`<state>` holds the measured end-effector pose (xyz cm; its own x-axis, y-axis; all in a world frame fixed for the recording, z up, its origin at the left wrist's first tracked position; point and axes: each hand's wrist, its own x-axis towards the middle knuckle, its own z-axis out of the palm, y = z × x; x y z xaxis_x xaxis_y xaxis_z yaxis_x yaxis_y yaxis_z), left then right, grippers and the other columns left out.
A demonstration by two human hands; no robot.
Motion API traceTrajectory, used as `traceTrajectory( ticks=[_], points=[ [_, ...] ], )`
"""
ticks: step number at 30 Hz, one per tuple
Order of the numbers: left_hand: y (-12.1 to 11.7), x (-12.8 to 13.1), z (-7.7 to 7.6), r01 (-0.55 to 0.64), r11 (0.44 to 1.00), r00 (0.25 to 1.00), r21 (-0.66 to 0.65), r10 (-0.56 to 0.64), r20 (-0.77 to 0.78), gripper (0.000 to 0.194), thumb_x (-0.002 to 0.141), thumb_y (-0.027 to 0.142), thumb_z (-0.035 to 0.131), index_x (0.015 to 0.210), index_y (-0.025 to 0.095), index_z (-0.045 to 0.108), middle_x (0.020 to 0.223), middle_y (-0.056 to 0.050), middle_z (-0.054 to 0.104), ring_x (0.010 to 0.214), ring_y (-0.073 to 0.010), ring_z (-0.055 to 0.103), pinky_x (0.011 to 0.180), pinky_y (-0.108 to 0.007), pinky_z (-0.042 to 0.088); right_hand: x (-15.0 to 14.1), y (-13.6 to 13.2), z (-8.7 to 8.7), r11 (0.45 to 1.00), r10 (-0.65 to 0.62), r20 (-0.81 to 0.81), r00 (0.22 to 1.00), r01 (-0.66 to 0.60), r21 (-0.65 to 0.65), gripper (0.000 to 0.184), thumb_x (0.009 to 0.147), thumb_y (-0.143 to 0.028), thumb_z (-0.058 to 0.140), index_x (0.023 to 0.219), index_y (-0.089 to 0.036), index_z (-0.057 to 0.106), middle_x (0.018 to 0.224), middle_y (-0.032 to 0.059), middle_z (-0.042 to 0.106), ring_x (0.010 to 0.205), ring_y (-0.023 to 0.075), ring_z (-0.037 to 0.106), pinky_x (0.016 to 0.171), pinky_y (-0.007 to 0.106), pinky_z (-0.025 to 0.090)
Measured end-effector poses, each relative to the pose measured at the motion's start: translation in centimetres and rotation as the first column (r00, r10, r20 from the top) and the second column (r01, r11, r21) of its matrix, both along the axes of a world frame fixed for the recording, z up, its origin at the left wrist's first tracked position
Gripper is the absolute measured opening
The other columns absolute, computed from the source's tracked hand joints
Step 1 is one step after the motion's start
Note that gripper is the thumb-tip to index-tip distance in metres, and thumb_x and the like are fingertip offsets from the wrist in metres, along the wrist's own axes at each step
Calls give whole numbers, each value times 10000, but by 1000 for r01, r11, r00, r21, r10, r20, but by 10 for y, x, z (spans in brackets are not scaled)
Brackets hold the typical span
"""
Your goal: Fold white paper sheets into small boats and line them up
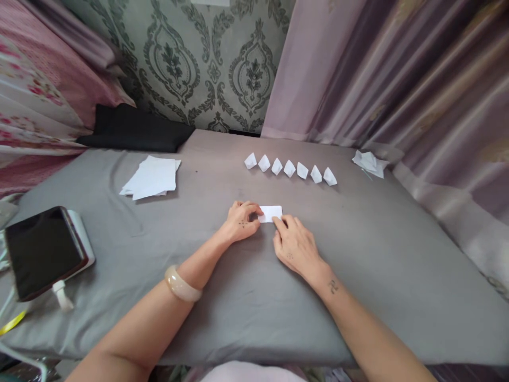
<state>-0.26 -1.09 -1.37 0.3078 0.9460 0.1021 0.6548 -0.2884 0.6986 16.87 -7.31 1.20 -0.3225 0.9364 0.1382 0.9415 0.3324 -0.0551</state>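
Observation:
A small white folded paper (270,214) lies flat on the grey cloth, its long side running left to right. My left hand (242,220) is closed at its left end, thumb and index finger meeting at the edge. From the right, my right hand (296,241) lays its index fingertip on the lower right part of the paper. The fingers of that hand are stretched out, and its thumb sits off the paper. Beyond the hands stands a row of several small folded white paper shapes (289,168), pointed at the top.
A stack of white paper sheets (153,178) lies at left. Far right are loose paper pieces (369,162). A dark-screened tablet (45,252) with a white cable plug (61,293) sits near left. Black cloth (135,130) lies at the back, and curtains (358,69) border the table.

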Motion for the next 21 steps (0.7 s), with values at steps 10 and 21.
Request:
traceTrajectory(
  ticks=[10, 21],
  points=[
    [-2, 2, 4, -39, 998, 999, -51, 38, -6, 225, 697, 155, 566, 887, 235, 655, 1013, 1, 665, 1007, -245, 503, 943, -408, 361, 2, -1, -4, 1000, -30, 6, 1000, 30, 8, 455, 868, -172, 413, 1304, -207, 535, 1093, 137, 551, 963, 250, 501, 743, 342, 437],
    [-3, -1, 4, -213, 971, 967, -105, 225, 121, 106, 701, 216, 633, 787, 164, 670, 1087, -91, 557, 1055, -252, 477, 920, -370, 430, 8, 28, -8, 980, -190, -112, 975, 196, 39, 193, 882, -379, 534, 922, -212, 621, 925, 64, 613, 914, 221, 574, 615, 293, 378]
  ],
)
